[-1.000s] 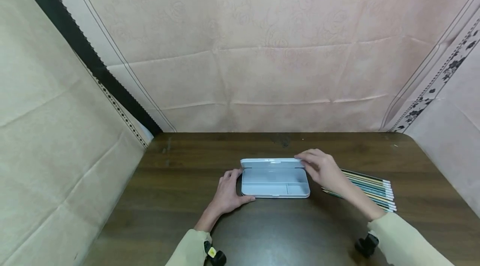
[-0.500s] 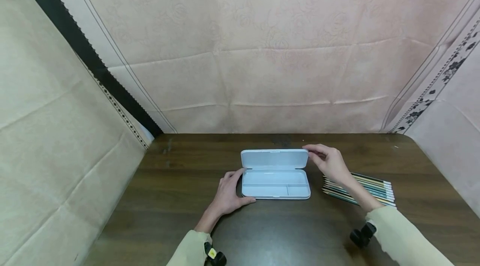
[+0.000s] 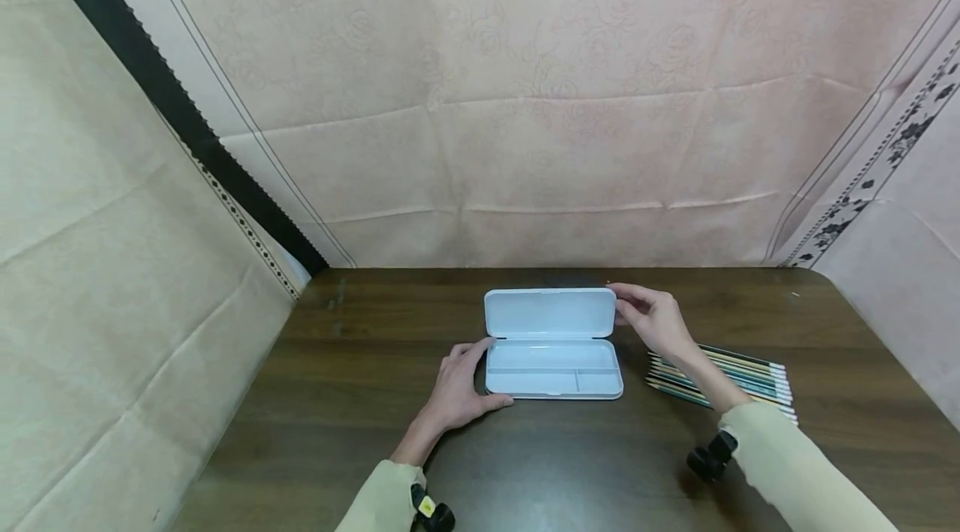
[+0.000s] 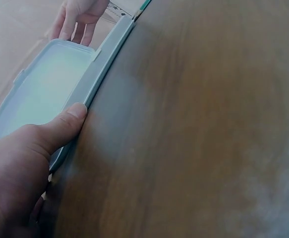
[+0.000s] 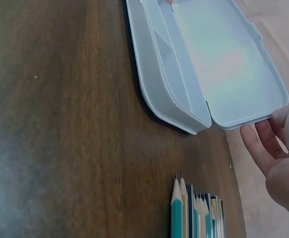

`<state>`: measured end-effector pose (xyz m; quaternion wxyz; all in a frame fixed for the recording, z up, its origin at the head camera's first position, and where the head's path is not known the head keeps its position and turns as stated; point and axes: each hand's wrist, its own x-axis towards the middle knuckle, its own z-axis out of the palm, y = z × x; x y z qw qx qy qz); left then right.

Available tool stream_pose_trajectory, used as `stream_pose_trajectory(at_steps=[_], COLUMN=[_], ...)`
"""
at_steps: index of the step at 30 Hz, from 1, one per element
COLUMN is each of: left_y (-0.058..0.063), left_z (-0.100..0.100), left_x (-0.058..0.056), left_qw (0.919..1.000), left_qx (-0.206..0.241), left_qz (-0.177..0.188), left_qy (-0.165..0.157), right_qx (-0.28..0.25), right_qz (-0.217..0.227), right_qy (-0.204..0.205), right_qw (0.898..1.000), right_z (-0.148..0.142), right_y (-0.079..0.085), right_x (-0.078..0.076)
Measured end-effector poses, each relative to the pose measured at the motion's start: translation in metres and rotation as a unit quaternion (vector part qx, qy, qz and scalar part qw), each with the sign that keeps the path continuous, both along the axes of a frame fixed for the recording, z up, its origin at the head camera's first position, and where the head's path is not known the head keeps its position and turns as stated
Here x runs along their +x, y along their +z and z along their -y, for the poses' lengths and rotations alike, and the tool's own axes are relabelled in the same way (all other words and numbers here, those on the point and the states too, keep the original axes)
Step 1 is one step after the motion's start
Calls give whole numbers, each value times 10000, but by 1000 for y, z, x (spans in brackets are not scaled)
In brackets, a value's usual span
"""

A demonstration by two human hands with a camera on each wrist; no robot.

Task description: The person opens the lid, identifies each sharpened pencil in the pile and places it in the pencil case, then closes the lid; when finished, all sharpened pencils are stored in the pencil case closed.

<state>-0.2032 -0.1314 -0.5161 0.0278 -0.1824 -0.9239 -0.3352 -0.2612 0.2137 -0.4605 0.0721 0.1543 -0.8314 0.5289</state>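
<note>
A light blue pencil case [image 3: 532, 358] lies with its lid [image 3: 550, 313] raised at the back. Its tray has a long section and smaller compartments, with nothing visible inside. My left hand [image 3: 457, 386] grips the case's left end, thumb [image 4: 67, 125] along the front edge and fingers toward the rear corner. At the lid's right edge, my right hand [image 3: 656, 321] pinches the rim between thumb and fingers, as the right wrist view also shows. Several sharpened pencils [image 5: 177, 213] with white ends lie side by side right of the case, partly hidden under my right forearm.
A dark brown wooden table [image 3: 360, 365] carries everything. Pale patterned cloth [image 3: 555, 140] hangs behind its far edge, with more cloth on the left and right sides. A small black device [image 3: 712, 457] is strapped to each wrist.
My right hand has swung the lid up and back, from partly raised to wide open, moving slightly away from me. My left hand has kept its hold on the case.
</note>
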Motion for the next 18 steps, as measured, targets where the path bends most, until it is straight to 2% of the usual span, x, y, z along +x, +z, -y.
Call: stream_pose_trajectory(at_steps=[11,18], left_y=[-1,2], left_z=[0,0], left_x=[0,1], left_qw=[10000,9999], left_qx=[2,6], left_qz=[82,149], left_qy=[34,38], right_qx=[-50,-59], right_qz=[167,467], right_qy=[-3,-35], right_qw=[9998,9989], right_z=[0,-2], right_y=[-5,-7], right_x=[-7,-10])
